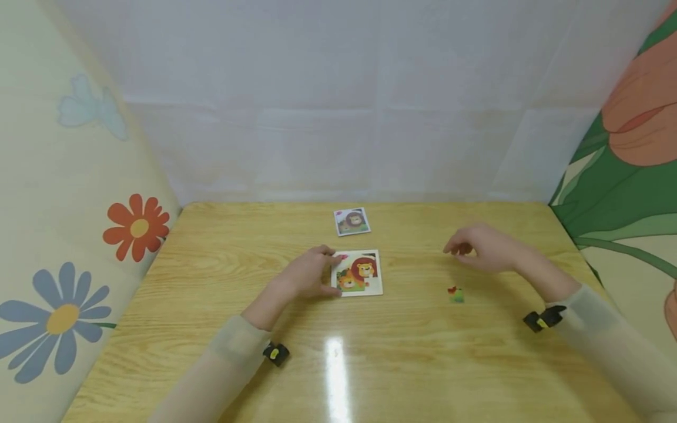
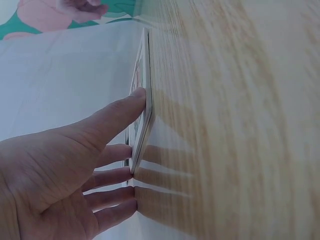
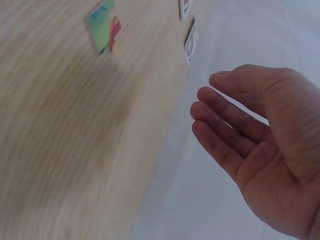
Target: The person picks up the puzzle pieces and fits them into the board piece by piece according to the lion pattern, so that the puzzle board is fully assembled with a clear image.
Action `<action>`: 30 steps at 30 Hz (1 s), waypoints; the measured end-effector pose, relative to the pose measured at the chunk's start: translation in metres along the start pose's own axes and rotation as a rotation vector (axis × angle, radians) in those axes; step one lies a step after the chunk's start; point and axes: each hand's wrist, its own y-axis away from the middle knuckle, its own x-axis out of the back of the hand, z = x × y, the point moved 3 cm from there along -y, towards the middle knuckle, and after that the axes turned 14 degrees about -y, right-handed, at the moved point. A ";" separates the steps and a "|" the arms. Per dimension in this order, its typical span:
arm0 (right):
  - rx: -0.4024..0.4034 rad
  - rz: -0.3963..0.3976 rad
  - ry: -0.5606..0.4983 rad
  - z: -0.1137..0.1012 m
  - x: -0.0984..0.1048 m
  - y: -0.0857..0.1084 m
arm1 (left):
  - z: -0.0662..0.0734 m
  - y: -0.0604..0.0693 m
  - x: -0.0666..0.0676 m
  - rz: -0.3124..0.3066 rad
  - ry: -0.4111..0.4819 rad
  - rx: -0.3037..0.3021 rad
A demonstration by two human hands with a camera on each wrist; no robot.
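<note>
A square puzzle board [image 1: 374,286] with a white frame lies flat on the table; its picture shows a lion and a smaller animal, with a white gap at the lower right. My left hand [image 1: 309,273] touches the board's left side, thumb at the near corner and index finger on the far part. In the left wrist view, the thumb presses the edge of the board [image 2: 146,70] and the other fingers extend fairly straight. One loose puzzle piece [image 1: 456,295], green with red, lies to the right. Above and beyond it hovers my right hand [image 1: 489,249], fingers loosely bent, holding nothing.
Behind the board lies a small picture card [image 1: 351,221] with a similar lion. The wooden table [image 1: 402,364] meets a white cloth backdrop [image 1: 338,147] at its far edge. Flower-printed panels [image 1: 63,235] stand on both sides.
</note>
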 end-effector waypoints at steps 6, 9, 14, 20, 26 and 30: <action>-0.051 -0.058 -0.037 0.011 -0.012 0.017 | 0.000 0.000 -0.001 -0.004 0.003 0.000; -0.065 -0.065 -0.051 0.015 -0.020 0.024 | 0.000 0.001 0.000 -0.012 0.005 0.004; -0.106 -0.041 -0.056 0.014 -0.031 0.034 | 0.000 0.001 0.001 -0.014 0.010 0.004; -0.085 -0.032 -0.020 0.011 -0.043 0.040 | -0.001 0.001 0.001 0.004 0.004 -0.006; -0.093 -0.032 0.017 0.011 -0.052 0.040 | -0.001 0.000 0.000 0.007 0.002 -0.008; -0.064 -0.017 0.028 0.010 -0.054 0.039 | -0.001 0.000 0.000 0.003 0.006 -0.003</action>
